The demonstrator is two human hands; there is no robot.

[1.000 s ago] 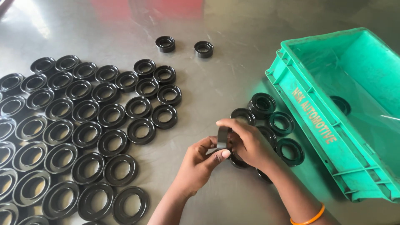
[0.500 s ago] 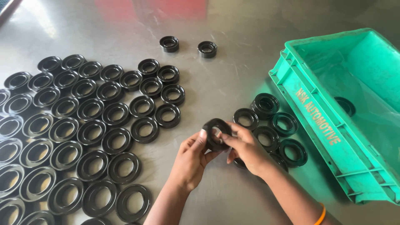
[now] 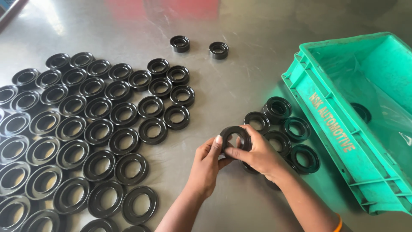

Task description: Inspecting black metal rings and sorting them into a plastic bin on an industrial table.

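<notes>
Held one black ring (image 3: 235, 134) up between both hands, left hand (image 3: 207, 165) and right hand (image 3: 257, 155) both pinched on its rim, just above the grey worktop (image 3: 240, 90). Laid out already, by the look of it: many rings in neat rows (image 3: 86, 129) on the left. Left to handle, seemingly: a small loose cluster (image 3: 285, 124) beside the green crate (image 3: 339, 129), plus two smaller rings (image 3: 199, 46) set apart farther off.

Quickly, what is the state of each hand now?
Left hand: closed on the black ring.
Right hand: closed on the same black ring.
</notes>
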